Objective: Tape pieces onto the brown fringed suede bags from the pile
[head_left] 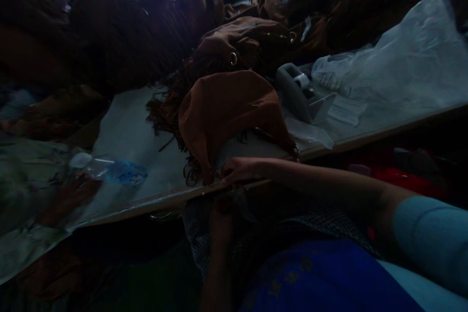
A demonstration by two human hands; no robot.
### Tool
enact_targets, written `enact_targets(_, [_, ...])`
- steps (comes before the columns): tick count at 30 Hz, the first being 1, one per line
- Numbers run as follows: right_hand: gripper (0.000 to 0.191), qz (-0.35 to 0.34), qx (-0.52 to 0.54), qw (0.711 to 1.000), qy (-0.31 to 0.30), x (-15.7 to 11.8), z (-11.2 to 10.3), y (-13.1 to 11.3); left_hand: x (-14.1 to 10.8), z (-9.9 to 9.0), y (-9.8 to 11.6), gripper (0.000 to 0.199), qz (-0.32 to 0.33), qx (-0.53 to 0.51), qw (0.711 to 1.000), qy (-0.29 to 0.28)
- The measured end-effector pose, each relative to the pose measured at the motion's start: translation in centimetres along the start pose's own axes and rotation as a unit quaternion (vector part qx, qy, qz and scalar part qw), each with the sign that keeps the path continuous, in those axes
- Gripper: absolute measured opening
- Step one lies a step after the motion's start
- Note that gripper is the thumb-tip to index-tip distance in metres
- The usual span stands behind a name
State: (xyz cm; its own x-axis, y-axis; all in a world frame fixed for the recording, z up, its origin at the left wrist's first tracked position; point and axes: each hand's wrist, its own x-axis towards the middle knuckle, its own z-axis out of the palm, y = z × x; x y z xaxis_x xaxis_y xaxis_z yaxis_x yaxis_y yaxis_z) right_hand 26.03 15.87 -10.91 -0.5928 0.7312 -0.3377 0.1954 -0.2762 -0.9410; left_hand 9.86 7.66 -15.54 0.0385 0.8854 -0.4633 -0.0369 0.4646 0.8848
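Note:
A brown suede-like handbag (234,97) with fringe lies curved on the table in front of me, its near left end at the table's edge. My right hand (239,170) reaches in from the right, its fingers bent and pinched together right beside that end. What they pinch is too small and dark to make out. Below the edge, in deep shadow, is my left hand (222,207), close under the right one; its fingers are hidden by the dark. A scrap of clear plastic film (244,206) hangs just beside it.
A grey tape dispenser (298,90) stands right of the bag, near clear plastic bags (398,63). A plastic bottle (109,168) lies at left on the white table (127,122). More brown bags (244,34) pile up behind. The wooden edge (153,204) runs across in front.

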Motion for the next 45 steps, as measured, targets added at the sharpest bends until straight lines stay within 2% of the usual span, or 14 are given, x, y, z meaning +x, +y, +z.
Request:
enact_targets(6, [0.022, -0.027, -0.003, 0.999, 0.031, 0.3, 0.5, 1.0, -0.5, 0.2, 0.9, 0.035, 0.016, 0.023, 1.0, -0.006])
enact_targets(11, [0.024, -0.036, 0.012, 0.998, 0.051, 0.5, 0.9, 1.4, -0.5, 0.3, 1.2, 0.033, 0.038, 0.04, 0.998, 0.011])
enact_targets(15, [0.026, -0.038, 0.018, 0.996, 0.084, 0.4, 1.4, 1.3, -0.5, 0.4, 1.2, 0.034, 0.04, -0.002, 0.999, 0.007])
enact_targets(18, [0.023, -0.035, 0.01, 0.993, 0.108, 0.2, 1.6, 1.0, -0.6, 0.5, 0.9, 0.035, 0.034, -0.017, 0.999, 0.032])
enact_targets(23, [0.022, -0.012, 0.028, 0.993, 0.118, 0.1, 1.9, 0.9, -0.6, 1.2, 0.4, 0.037, 0.024, -0.06, 0.996, 0.065])
enact_targets(27, [0.022, -0.01, 0.034, 0.993, 0.11, 0.2, 1.8, 0.8, -0.7, 2.1, 1.0, 0.037, 0.007, -0.13, 0.988, 0.081])
enact_targets(32, [0.027, -0.035, -0.058, 0.992, 0.106, -0.4, 1.3, 0.2, -0.6, 2.7, 1.6, 0.034, -0.008, -0.187, 0.978, 0.089])
enact_targets(37, [0.034, -0.049, -0.199, 0.964, 0.168, -2.3, 0.6, 0.0, -0.5, 3.2, 1.3, 0.033, -0.02, -0.205, 0.973, 0.099])
enact_targets(41, [0.03, -0.025, -0.213, 0.966, 0.142, -3.2, 0.5, 0.5, -0.6, 3.7, 1.2, 0.031, -0.002, -0.22, 0.972, 0.082])
enact_targets(45, [0.024, -0.034, -0.224, 0.961, 0.158, -2.7, 0.7, 0.4, -0.8, 4.0, 1.6, 0.025, -0.014, -0.238, 0.968, 0.081])
